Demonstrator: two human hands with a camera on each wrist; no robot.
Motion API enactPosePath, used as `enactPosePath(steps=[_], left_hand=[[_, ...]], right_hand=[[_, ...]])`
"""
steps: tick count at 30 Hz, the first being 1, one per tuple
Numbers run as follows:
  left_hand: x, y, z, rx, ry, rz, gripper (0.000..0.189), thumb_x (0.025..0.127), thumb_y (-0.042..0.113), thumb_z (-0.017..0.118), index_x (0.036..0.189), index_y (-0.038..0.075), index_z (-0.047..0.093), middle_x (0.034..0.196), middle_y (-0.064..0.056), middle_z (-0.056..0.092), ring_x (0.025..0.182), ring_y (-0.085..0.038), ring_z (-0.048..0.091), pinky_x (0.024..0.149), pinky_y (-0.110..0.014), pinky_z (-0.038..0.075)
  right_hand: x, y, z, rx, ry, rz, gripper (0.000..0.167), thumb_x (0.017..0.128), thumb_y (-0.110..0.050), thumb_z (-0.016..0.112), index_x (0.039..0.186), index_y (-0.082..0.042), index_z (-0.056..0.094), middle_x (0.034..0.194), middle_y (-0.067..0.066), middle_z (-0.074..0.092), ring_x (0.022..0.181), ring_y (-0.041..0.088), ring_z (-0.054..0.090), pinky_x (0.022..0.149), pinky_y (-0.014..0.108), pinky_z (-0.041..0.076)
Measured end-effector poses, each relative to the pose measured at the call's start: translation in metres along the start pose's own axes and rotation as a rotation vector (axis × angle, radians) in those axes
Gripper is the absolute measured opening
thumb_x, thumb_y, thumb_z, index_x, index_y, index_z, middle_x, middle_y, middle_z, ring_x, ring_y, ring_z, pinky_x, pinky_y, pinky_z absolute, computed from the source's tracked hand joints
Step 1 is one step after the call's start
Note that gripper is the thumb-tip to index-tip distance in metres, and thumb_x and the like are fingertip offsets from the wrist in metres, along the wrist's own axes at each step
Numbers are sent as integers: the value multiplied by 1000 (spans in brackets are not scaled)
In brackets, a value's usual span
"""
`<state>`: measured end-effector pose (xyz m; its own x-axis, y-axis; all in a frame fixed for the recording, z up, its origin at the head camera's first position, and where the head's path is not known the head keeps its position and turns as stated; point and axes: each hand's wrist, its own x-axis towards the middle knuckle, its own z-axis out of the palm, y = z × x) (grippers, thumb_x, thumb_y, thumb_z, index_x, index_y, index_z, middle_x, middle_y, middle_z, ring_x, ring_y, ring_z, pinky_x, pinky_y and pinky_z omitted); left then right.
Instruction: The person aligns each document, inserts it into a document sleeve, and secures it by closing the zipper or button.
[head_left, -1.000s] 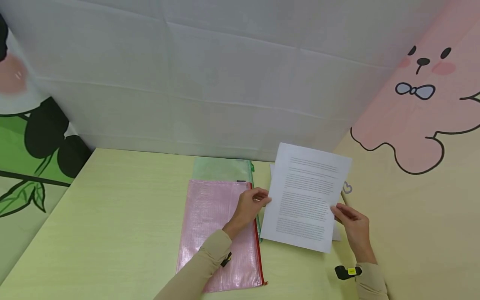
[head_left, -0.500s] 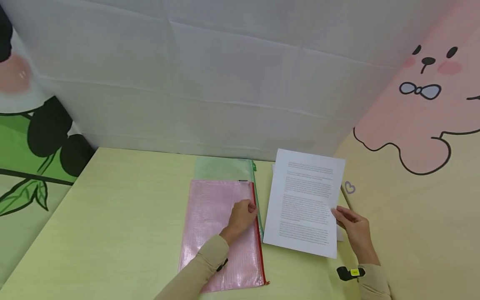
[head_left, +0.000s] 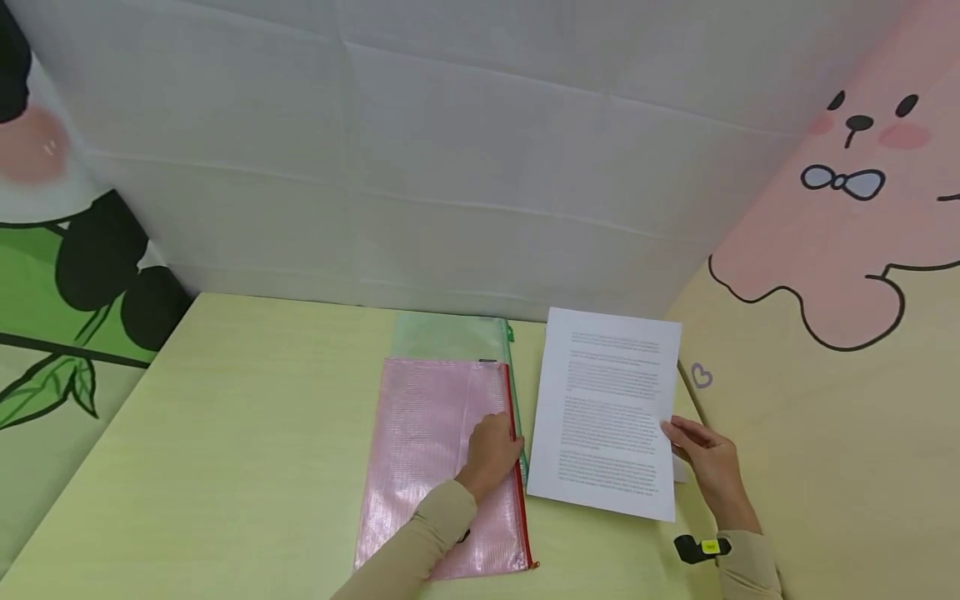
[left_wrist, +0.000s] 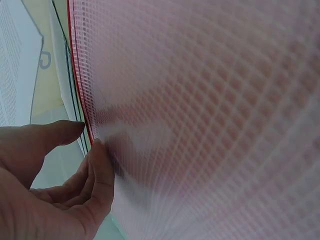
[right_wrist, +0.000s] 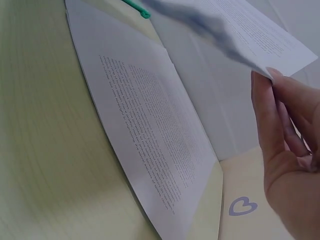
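Note:
My right hand (head_left: 712,471) pinches the right edge of a printed sheet of paper (head_left: 611,408), which is held up above the table. Beneath it in the right wrist view lies more printed paper (right_wrist: 145,125). My left hand (head_left: 491,454) is at the red zipper edge of a pink mesh zipper pouch (head_left: 420,433). The left wrist view shows thumb and index finger (left_wrist: 102,160) close together on either side of that edge, the other fingers curled. A green zipper pouch (head_left: 450,336) lies partly under the pink one.
The pale yellow-green table (head_left: 262,433) extends to the left of the pouches. A white cloth backdrop (head_left: 450,167) rises behind it. Printed cartoon walls stand at both sides, a pink bear (head_left: 855,242) on the right one.
My left hand has let go of the sheet's left edge and moved down and left to the pink pouch's zipper edge. The sheet, still in my right hand, has sunk slightly.

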<state>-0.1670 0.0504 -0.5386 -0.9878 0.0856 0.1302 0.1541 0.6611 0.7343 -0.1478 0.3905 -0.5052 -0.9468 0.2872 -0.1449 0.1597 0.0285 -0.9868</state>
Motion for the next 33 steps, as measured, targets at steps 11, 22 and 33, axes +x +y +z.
enactPosePath(steps=[11,22,33], left_hand=[[-4,-1,2,5,2,-37,31,85,-4,72,67,5,48,64,-5,46,57,-18,42,49,-33,40],[-4,1,-2,-27,-18,-20,29,82,-7,71,69,2,47,64,-9,48,58,-20,44,50,-34,43],[-3,-7,-5,-69,-38,8,23,84,-10,68,71,0,53,65,-8,52,58,-19,46,52,-33,44]], right_hand=[[-2,-2,-2,-33,-14,22,30,90,-10,80,116,4,74,93,-11,74,84,4,69,76,19,58],[-2,2,-6,-31,-27,51,22,91,-8,79,112,-1,77,91,-11,74,83,5,71,76,20,59],[-3,12,-9,-38,-78,-9,13,90,-12,81,99,-20,81,95,-8,76,85,6,72,75,21,59]])
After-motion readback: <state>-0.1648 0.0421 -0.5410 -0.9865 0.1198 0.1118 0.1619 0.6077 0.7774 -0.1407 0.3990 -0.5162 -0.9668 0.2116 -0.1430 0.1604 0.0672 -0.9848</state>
